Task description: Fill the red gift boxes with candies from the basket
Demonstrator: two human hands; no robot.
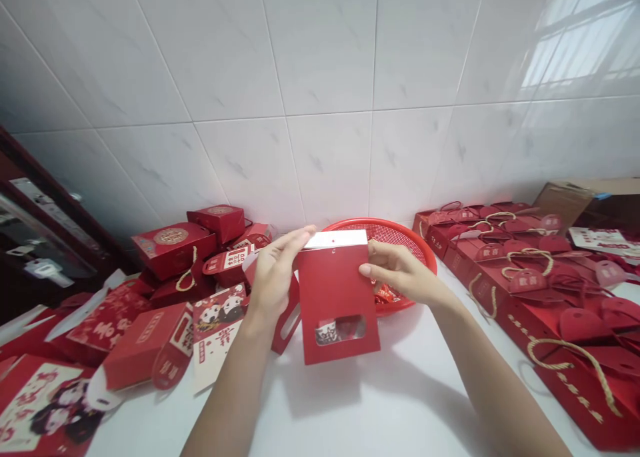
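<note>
A red paper gift box (335,287) is held up over the white table, its front towards me. A clear window (340,330) low on that side shows a printed picture inside. The white underside of a flap (340,239) shows along the top. My left hand (275,270) holds the box's upper left edge, fingers reaching to the flap. My right hand (400,267) pinches the right edge, thumb on the front and fingers partly hidden behind. Behind the box stands a red plastic basket (427,257) containing small red-wrapped items (385,294).
Flat and folded red boxes (150,344) are piled on the left. Rows of red boxes with rope handles (530,310) line the right, near a cardboard box (565,204). A tiled wall (330,164) closes off the back of the white table (320,424).
</note>
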